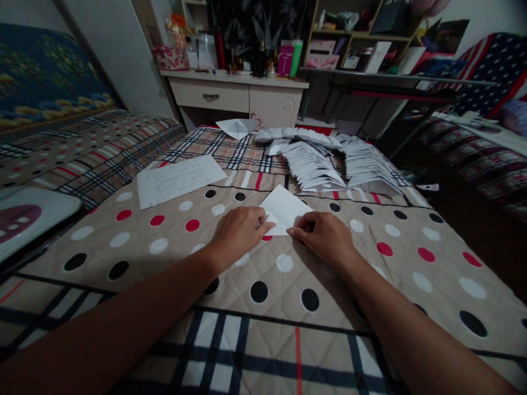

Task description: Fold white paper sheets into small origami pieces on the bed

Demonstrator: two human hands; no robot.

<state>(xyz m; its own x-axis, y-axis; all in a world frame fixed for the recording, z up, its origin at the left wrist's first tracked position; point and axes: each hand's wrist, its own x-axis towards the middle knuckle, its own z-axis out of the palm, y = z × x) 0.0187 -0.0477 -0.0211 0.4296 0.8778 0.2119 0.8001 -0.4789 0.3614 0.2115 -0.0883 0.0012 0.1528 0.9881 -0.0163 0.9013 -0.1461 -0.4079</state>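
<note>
A folded white sheet of paper (284, 207) lies on the dotted quilt (173, 263) in front of me. My left hand (239, 230) rests knuckles up on the sheet's left corner, fingers curled and pinching its edge. My right hand (325, 237) presses the sheet's lower right edge with its fingertips drawn together. Both forearms reach in from the bottom of the view.
Rows of folded white paper pieces (329, 162) lie fanned out further back on the bed. A printed sheet (177, 180) lies at the left. A white folded sheet (236, 127) sits near the bed's far edge. A dresser (234, 96) and cluttered shelves stand behind.
</note>
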